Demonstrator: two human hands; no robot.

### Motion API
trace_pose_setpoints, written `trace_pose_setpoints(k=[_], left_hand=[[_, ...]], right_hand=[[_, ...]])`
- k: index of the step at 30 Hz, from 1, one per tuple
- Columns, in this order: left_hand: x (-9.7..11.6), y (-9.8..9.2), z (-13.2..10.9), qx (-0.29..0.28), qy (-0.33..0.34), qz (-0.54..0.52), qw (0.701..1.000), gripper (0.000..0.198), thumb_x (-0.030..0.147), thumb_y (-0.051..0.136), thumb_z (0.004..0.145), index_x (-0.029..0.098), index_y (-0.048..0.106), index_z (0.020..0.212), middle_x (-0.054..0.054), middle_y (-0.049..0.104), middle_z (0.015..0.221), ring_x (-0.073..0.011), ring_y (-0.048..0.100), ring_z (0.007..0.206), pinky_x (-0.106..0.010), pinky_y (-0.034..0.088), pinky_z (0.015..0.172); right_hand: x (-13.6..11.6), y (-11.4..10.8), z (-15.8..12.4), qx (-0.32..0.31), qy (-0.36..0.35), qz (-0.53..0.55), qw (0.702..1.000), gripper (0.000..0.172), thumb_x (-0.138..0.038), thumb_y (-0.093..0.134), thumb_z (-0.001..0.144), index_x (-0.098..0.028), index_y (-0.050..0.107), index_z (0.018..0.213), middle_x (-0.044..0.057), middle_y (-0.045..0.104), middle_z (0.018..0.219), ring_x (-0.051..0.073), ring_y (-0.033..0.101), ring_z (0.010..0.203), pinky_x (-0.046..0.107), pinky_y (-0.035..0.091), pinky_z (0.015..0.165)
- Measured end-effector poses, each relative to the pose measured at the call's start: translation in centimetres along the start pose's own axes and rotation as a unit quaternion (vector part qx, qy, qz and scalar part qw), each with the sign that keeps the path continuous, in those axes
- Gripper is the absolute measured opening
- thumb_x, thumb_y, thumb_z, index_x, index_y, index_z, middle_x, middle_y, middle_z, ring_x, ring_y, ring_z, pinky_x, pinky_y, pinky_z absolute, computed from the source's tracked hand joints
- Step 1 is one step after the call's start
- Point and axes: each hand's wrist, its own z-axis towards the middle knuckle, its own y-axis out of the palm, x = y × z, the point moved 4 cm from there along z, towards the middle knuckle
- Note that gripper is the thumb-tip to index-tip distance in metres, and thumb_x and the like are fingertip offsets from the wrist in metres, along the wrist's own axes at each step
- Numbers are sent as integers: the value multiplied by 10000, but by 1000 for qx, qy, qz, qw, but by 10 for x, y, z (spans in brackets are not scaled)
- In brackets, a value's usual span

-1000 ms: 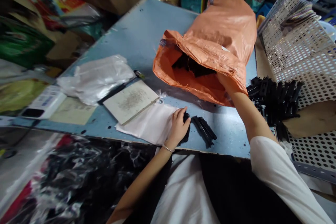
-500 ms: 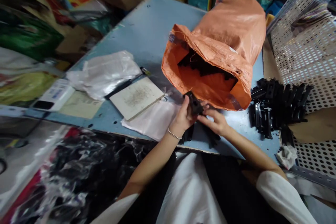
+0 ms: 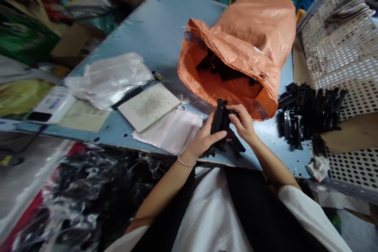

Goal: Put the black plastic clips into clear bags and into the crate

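Observation:
My left hand (image 3: 203, 138) and my right hand (image 3: 242, 123) meet over the near edge of the blue table (image 3: 153, 35), both closed on a small stack of black plastic parts (image 3: 220, 119) held upright. More black parts (image 3: 233, 146) lie on the table just under my hands. Right behind them an orange woven sack (image 3: 251, 43) lies on its side with its mouth open toward me, black parts showing inside.
A pile of black parts (image 3: 310, 112) lies at the right beside white perforated metal panels (image 3: 339, 51). Left of my hands are a white sheet (image 3: 171, 132), a notebook (image 3: 149, 106), clear plastic bags (image 3: 109, 78) and a pen. A crumpled tissue (image 3: 318, 166) sits near the right edge.
My right hand came out of the sack and joined my left. Both hands now hold the black parts upright, a taller stack than half a second ago.

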Motion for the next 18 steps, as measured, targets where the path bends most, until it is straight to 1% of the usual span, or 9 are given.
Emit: trace_pose_setpoints(k=[2, 4, 6, 8, 10, 12, 14, 16, 18], left_hand=[[-1, -4, -4, 9, -49, -47, 998, 802, 420, 666, 884, 275, 271, 1566, -98, 688, 1172, -249, 736, 858, -431, 613, 815], [-2, -10, -7, 54, -60, -14, 997, 810, 362, 688, 866, 275, 283, 1562, -99, 676, 1201, -213, 721, 769, -405, 616, 777], [-3, -12, -9, 87, -37, 53, 994, 803, 295, 687, 850, 282, 296, 1551, -102, 639, 1297, -212, 718, 843, -395, 611, 827], [-3, -9, -11, 88, -8, 110, 990, 791, 257, 676, 837, 280, 315, 1540, -98, 613, 1357, -249, 698, 1030, -413, 580, 939], [-3, -4, -12, 85, 16, 156, 984, 785, 241, 661, 833, 272, 320, 1539, -93, 593, 1396, -280, 622, 1226, -436, 513, 1061], [-3, 2, -13, 83, 32, 193, 977, 787, 225, 633, 842, 253, 297, 1553, -104, 534, 1473, -296, 526, 1360, -458, 444, 1142], [-2, 4, -12, 90, 41, 227, 969, 804, 204, 619, 838, 222, 276, 1564, -129, 452, 1548, -312, 452, 1428, -480, 396, 1180], [-2, 2, -8, 98, 38, 236, 966, 806, 195, 638, 824, 201, 296, 1554, -149, 423, 1568, -327, 433, 1439, -493, 379, 1189], [-5, -6, -3, 109, 18, 186, 976, 760, 229, 666, 835, 206, 345, 1523, -147, 519, 1481, -319, 524, 1355, -483, 430, 1147]], right_hand=[[8, 2, -4, 6, 25, 20, 999, 297, -450, 444, 1026, -249, 530, 1226, 68, 624, 1044, 208, 627, 921, 367, 544, 818], [13, -1, -6, -12, 39, -21, 999, 309, -470, 473, 1015, -240, 523, 1214, 69, 622, 1022, 207, 618, 883, 358, 538, 787], [12, -7, -4, -54, 17, -112, 992, 287, -464, 487, 1013, -226, 558, 1155, 82, 621, 983, 228, 600, 894, 362, 523, 780], [7, -12, -1, -109, -22, -198, 974, 284, -455, 474, 1019, -210, 599, 1087, 109, 623, 971, 258, 579, 937, 374, 506, 793], [5, -15, 2, -139, -30, -220, 965, 339, -492, 448, 1022, -199, 620, 1026, 123, 619, 945, 263, 568, 923, 370, 496, 778], [8, -13, 2, -139, 16, -152, 978, 439, -583, 410, 1014, -201, 615, 942, 96, 604, 860, 232, 568, 831, 339, 484, 722], [17, -7, 0, -120, 122, -18, 985, 556, -686, 326, 996, -208, 582, 871, 39, 551, 726, 178, 527, 659, 294, 446, 601], [25, 3, -6, -121, 227, 114, 960, 630, -743, 240, 978, -208, 550, 857, -15, 480, 620, 131, 425, 504, 261, 369, 480], [24, 10, -13, -152, 255, 166, 940, 666, -756, 200, 972, -199, 544, 852, -33, 467, 582, 112, 382, 455, 246, 333, 440]])
